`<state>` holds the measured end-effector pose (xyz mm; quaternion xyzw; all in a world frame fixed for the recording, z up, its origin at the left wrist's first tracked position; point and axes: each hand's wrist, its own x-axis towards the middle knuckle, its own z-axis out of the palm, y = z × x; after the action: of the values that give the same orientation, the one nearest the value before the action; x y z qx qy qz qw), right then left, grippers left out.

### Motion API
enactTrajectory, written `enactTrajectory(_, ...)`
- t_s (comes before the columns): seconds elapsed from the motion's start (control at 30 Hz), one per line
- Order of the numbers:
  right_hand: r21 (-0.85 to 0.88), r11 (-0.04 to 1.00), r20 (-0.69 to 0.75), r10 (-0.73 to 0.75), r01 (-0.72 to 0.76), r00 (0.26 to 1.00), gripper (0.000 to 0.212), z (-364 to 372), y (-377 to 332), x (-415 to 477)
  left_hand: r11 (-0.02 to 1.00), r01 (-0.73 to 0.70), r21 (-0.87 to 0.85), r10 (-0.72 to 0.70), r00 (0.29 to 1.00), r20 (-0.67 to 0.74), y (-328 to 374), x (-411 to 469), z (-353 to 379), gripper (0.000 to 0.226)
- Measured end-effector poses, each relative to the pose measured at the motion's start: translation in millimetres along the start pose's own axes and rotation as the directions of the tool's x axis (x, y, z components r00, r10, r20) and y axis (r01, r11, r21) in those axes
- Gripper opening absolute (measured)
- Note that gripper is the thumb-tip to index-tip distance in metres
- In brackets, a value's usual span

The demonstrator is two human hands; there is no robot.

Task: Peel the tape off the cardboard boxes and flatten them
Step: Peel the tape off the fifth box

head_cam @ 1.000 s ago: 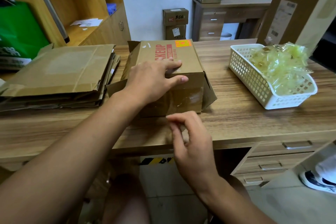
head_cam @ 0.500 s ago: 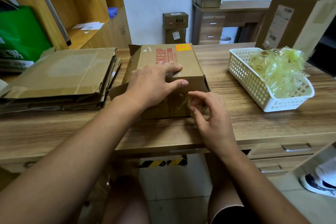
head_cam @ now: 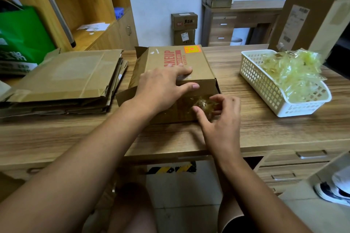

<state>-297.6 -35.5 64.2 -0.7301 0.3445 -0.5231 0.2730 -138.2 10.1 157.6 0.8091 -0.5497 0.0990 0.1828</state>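
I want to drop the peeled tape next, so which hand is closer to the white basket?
Right. The right hand pinches tape at the front of the cardboard box, toward the white basket; the left hand presses on the box top, farther away.

Brown red-printed cardboard box (head_cam: 181, 62) lies on desk, crumpled tape (head_cam: 203, 103) fronting it.

2 bare forearms (head_cam: 85, 157), bare left hand (head_cam: 162, 89), bare right hand (head_cam: 222, 119), short plain fingernails (head_cam: 195, 86), bare thigh (head_cam: 132, 213)
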Motion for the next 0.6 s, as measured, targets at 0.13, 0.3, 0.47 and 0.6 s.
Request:
enactTrajectory(0.13, 0.024, 1.0, -0.08, 0.012, -0.01, 0.997, 0.024, 4, 2, 7, 0.999, -0.027, 0.025, 0.026, 0.999, 0.044, -1, 0, -5, 0.05)
enactTrajectory(0.3, 0.039, 0.999, -0.098, -0.03, 0.034, 0.995, 0.025, -1, 10, 7, 0.996, -0.078, -0.045, 0.088, 0.953, 0.29, -22, 5, -25, 0.046)
enactTrajectory(0.47, 0.099, 0.993, -0.11, -0.048, 0.059, 0.993, 0.024, 0, 14, 2, 0.992, -0.113, -0.054, 0.123, 0.963, 0.241, -21, 1, -21, 0.051)
enactTrajectory(0.6, 0.079, 0.981, -0.122, -0.168, 0.178, 0.978, 0.023, 0, 8, -3, 0.993, -0.117, -0.031, 0.121, 0.974, 0.191, -18, 0, -15, 0.051)
